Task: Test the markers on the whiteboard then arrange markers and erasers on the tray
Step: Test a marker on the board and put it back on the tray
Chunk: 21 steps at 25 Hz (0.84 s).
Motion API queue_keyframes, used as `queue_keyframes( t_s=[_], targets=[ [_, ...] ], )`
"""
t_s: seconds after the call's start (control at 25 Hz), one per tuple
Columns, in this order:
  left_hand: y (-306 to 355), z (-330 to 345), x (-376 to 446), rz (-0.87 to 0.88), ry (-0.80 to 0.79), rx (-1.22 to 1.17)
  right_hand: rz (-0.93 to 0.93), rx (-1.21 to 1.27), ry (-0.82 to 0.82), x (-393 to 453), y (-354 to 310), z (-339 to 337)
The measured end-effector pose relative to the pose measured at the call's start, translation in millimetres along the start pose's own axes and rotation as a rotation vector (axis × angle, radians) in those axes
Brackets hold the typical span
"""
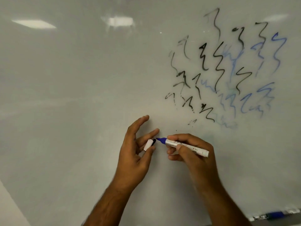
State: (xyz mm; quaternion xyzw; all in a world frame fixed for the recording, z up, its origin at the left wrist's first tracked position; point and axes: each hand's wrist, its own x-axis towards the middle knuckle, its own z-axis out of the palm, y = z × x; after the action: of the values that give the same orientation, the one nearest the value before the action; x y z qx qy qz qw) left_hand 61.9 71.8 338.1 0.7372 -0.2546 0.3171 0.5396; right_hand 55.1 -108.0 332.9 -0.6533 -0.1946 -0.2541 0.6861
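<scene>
My right hand [190,152] grips a white marker with a blue tip [185,145], uncapped, its tip pointing left. My left hand [136,147] pinches the marker's white cap [149,144] between thumb and fingers, the cap's dark opening facing the tip and a small gap away from it. Both hands hover in front of the whiteboard [81,79]. Black and blue test squiggles [228,70] cover the board's upper right.
At the bottom right, the board's tray [291,215] carries a blue-capped marker [275,215] lying on its side with other markers beside it. A pale wall strip shows at the bottom left corner. Ceiling lights reflect on the board's top.
</scene>
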Motion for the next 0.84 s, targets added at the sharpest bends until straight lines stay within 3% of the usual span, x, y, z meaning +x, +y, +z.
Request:
queue_keyframes(
  t_s=[0.28, 0.4, 0.48, 0.6, 0.84],
  targets=[
    [4.4, 23.3, -11.9, 0.005, -0.389, 0.107, 0.151, -0.063, -0.067, -14.9, 17.6, -41.6],
    [6.1, 40.5, -9.1, 0.081, -0.555, 0.147, 0.309, 0.016, -0.126, -15.1, 24.1, -73.6],
    [5.5, 58.3, -5.3, 0.112, -0.583, 0.081, 0.372, 0.108, -0.159, -16.0, 28.2, -95.0],
    [1.1, 93.6, -1.5, -0.078, -0.484, -0.23, 0.398, 0.21, -0.14, -15.5, 33.2, -129.1],
    [-1.6, 208.6, -20.6, -0.512, -0.018, -0.617, 0.361, 0.243, -0.019, -12.1, 43.6, -207.6]
  ],
)
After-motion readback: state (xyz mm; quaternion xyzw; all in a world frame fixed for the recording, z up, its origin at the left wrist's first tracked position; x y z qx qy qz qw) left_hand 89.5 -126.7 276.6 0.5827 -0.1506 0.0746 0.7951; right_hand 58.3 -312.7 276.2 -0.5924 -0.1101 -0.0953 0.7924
